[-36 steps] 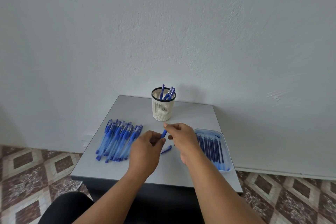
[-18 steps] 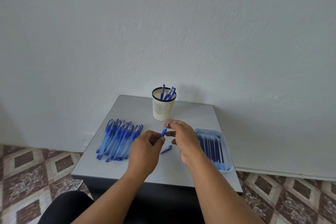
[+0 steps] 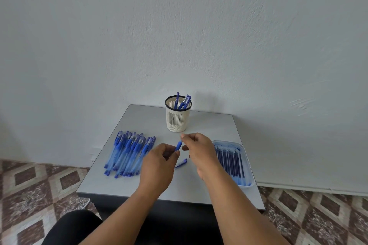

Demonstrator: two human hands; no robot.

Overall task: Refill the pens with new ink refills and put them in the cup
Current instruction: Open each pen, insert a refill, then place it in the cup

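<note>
Little has shifted: left hand (image 3: 159,165) still grips the blue pen barrel (image 3: 178,145), right hand (image 3: 199,149) pinching its tip. A few pens stand in the white slotted cup (image 3: 177,120); many pens (image 3: 129,153) and the refill tray (image 3: 232,162) wait.

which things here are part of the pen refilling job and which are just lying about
Part of the job:
- blue pen barrel, held by left hand and right hand
- pile of blue plastic pens
- clear tray of dark refills
- cream slotted cup
- loose blue pen piece

Just there:
- grey table
</note>
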